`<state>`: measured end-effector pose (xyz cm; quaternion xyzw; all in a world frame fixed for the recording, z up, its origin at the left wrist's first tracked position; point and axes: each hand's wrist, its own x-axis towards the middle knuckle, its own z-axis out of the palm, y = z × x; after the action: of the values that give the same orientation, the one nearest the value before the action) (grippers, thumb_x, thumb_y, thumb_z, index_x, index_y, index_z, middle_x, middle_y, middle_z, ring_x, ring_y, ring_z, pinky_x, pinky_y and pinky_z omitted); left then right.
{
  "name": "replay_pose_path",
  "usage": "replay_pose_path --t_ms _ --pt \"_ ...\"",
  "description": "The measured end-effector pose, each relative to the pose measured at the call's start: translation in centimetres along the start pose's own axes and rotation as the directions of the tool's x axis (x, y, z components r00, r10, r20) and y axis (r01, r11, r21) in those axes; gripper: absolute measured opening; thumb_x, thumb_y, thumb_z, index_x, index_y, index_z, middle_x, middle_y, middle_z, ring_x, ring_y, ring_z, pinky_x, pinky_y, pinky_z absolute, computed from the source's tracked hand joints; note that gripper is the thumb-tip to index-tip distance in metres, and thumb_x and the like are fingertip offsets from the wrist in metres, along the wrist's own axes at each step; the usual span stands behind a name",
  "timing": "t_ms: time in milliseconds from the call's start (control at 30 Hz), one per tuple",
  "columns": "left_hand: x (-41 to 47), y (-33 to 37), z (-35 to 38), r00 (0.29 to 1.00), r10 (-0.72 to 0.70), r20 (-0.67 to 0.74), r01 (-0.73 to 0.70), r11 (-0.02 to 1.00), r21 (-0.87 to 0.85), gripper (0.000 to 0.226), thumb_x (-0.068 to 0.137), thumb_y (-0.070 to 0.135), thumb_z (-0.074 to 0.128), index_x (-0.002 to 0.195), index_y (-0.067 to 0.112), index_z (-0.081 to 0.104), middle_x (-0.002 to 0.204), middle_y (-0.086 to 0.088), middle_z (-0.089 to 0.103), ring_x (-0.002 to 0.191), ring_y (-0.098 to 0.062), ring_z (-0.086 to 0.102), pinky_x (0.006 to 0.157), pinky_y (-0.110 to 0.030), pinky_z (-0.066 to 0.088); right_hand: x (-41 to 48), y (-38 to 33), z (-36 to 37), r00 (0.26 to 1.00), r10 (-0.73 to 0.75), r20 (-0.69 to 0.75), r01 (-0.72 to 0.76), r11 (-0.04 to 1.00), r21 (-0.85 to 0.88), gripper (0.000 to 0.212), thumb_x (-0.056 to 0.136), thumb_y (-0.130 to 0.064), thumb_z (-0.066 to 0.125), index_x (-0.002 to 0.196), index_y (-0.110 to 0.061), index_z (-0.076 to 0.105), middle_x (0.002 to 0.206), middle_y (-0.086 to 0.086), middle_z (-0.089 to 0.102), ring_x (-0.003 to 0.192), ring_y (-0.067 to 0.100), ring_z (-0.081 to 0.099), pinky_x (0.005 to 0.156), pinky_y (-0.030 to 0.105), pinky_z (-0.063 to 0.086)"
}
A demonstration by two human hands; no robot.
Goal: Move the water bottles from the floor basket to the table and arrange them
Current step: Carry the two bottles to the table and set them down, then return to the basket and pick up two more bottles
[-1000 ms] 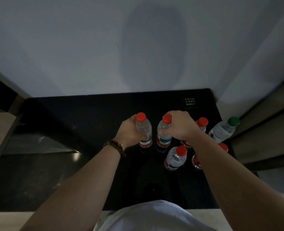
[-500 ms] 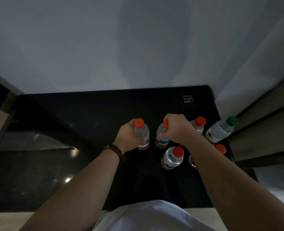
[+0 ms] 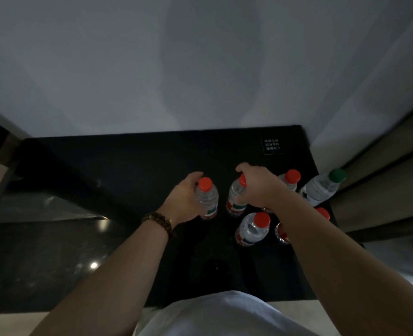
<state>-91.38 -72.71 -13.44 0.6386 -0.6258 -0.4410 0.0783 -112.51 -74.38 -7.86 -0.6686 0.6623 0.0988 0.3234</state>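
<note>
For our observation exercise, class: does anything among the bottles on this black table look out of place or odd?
Only the green-capped bottle, at the right edge of the table: every other cap in view is red. Nothing looks spilled or toppled. The left hand grips the leftmost bottle; the right hand grips the bottle beside it.

A pale grey wall (image 3: 103, 69) fills the far side, with wooden panels (image 3: 389, 185) at the right. A small white-lettered label (image 3: 272, 145) lies far right; a white shirt (image 3: 220, 316) shows nearest.
</note>
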Motion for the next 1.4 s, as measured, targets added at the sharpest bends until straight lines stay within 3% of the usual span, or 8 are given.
replay_pose_path --t_ms 100,200,333,633,933,1067,1200,1400 --pt "-1.1 0.6 -3.4 1.000 0.011 0.011 -0.012 0.998 0.063 0.111 0.073 0.006 0.086 0.160 0.030 0.021 0.159 0.003 0.039 0.139 -0.015 0.044 0.111 -0.034 0.044 -1.1 -0.6 -0.8 0.997 -0.077 -0.009 0.076 0.997 -0.027 0.101 0.081 -0.041 0.083 0.160 -0.028 0.021 0.160 0.006 0.034 0.143 0.027 0.040 0.113 0.046 0.043" --pt "-2.5 1.0 -6.7 1.000 0.013 -0.025 -0.013 1.000 -0.014 0.109 0.074 0.006 0.087 0.159 0.032 0.024 0.159 0.007 0.038 0.141 -0.014 0.041 0.113 -0.037 0.043 -2.1 -2.1 -1.5 0.989 -0.145 -0.002 0.145 0.988 -0.044 0.105 0.080 -0.051 0.082 0.162 -0.028 0.020 0.167 0.003 0.025 0.152 0.024 0.027 0.121 0.046 0.033" --pt "-4.8 -0.2 -9.5 0.992 0.034 -0.118 -0.037 0.999 -0.024 0.109 0.072 0.016 0.091 0.158 0.034 0.027 0.158 0.010 0.038 0.142 -0.013 0.040 0.115 -0.046 0.042 -3.2 -5.0 -1.8 0.977 -0.212 -0.030 0.210 0.976 -0.058 0.108 0.080 -0.062 0.077 0.163 -0.024 0.019 0.169 0.004 0.023 0.155 0.024 0.021 0.124 0.051 0.025" --pt "-10.2 -8.9 -14.7 0.983 0.005 -0.186 0.000 1.000 0.023 0.094 0.077 0.014 0.087 0.154 0.033 0.036 0.155 0.007 0.044 0.139 -0.013 0.045 0.112 -0.041 0.047 -3.4 -16.5 1.3 0.970 -0.241 -0.013 0.233 0.949 -0.213 0.095 0.088 -0.060 0.069 0.163 -0.023 0.023 0.169 0.004 0.021 0.157 0.025 0.016 0.127 0.055 0.014" --pt "-16.0 -22.6 -22.8 0.974 -0.039 -0.221 0.065 0.992 0.112 0.087 0.077 0.024 0.088 0.151 0.030 0.041 0.150 0.003 0.049 0.132 -0.014 0.051 0.106 -0.034 0.048 -3.7 -30.8 8.4 0.981 -0.193 0.000 0.188 0.955 -0.228 0.091 0.090 -0.048 0.073 0.162 -0.023 0.023 0.167 0.003 0.027 0.154 0.023 0.024 0.126 0.052 0.021" --pt "-18.2 -27.2 -25.7 0.961 -0.108 -0.254 0.139 0.984 0.108 0.084 0.080 0.024 0.086 0.152 0.029 0.042 0.148 0.000 0.052 0.115 -0.012 0.061 0.092 -0.031 0.054 -4.3 -36.4 11.0 0.976 -0.218 -0.017 0.212 0.961 -0.176 0.092 0.092 -0.042 0.074 0.163 -0.022 0.018 0.168 0.002 0.026 0.154 0.022 0.026 0.124 0.049 0.028" --pt "-20.1 -29.9 -27.2 0.950 -0.122 -0.286 0.171 0.973 0.152 0.083 0.080 0.027 0.085 0.151 0.025 0.043 0.142 -0.004 0.055 0.124 -0.021 0.058 0.101 -0.032 0.049 -4.8 -40.0 12.8 0.973 -0.229 -0.002 0.225 0.959 -0.172 0.096 0.091 -0.039 0.075 0.164 -0.024 0.014 0.169 0.001 0.023 0.154 0.020 0.025 0.124 0.048 0.028" --pt "-23.3 -32.5 -28.6 0.915 -0.186 -0.359 0.256 0.954 0.158 0.080 0.079 0.030 0.084 0.149 0.026 0.046 0.139 -0.002 0.058 0.123 -0.021 0.058 0.097 -0.030 0.047 -3.9 -43.9 15.0 0.951 -0.300 0.076 0.309 0.924 -0.224 0.099 0.090 -0.039 0.076 0.164 -0.026 0.012 0.169 0.001 0.021 0.153 0.021 0.027 0.123 0.045 0.031"
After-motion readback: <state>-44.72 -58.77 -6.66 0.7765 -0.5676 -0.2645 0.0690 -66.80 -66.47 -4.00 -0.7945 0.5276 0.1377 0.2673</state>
